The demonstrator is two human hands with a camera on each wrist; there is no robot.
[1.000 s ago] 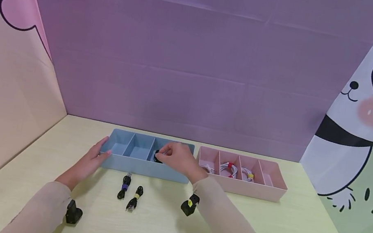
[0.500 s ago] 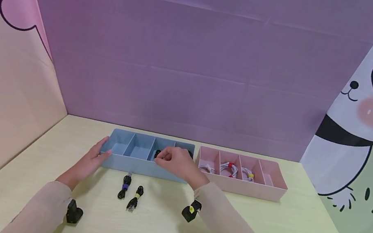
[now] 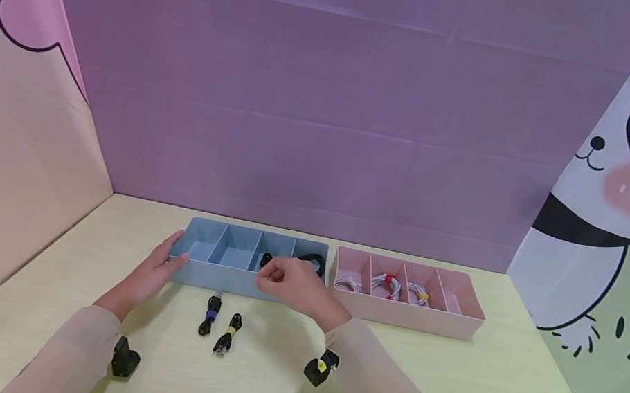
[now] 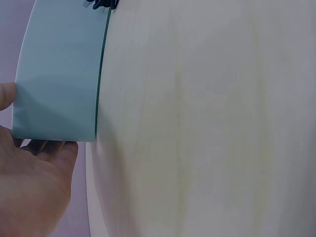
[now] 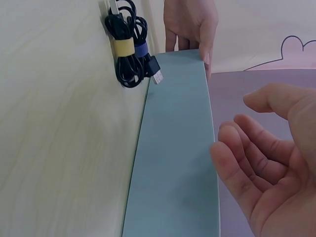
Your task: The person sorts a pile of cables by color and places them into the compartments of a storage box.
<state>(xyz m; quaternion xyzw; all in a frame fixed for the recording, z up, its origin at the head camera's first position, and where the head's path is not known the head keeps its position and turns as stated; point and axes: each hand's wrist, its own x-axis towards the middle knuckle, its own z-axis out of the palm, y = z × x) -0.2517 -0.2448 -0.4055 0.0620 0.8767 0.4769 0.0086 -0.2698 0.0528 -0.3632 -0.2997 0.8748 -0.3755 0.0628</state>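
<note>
A blue divided box [image 3: 237,281] stands on the table. My left hand [image 3: 153,266] holds its left end, with the thumb at the rim and the fingers against the end wall. Over the box's front wall hovers my right hand [image 3: 299,286], fingers loosely bent and nothing between them, as the right wrist view also shows. A black cable [image 3: 266,259] lies in the third compartment, partly hidden by this hand, and another black cable [image 3: 314,260] is in the fourth. In front of the box lie two bundled black cables, one with a purple tie [image 3: 210,314] and one with a yellow tie [image 3: 228,334].
Right of the blue box stands a pink divided box [image 3: 420,319]. Coiled white cables sit in three of its compartments, among them one with a red tie [image 3: 386,284] and one with a yellow tie [image 3: 418,294]. A purple backdrop [image 3: 328,121] rises behind the table.
My right hand has let go of the black cable in the third compartment and drawn back toward the front wall, uncovering the fourth compartment's cable. The left hand stays put.
</note>
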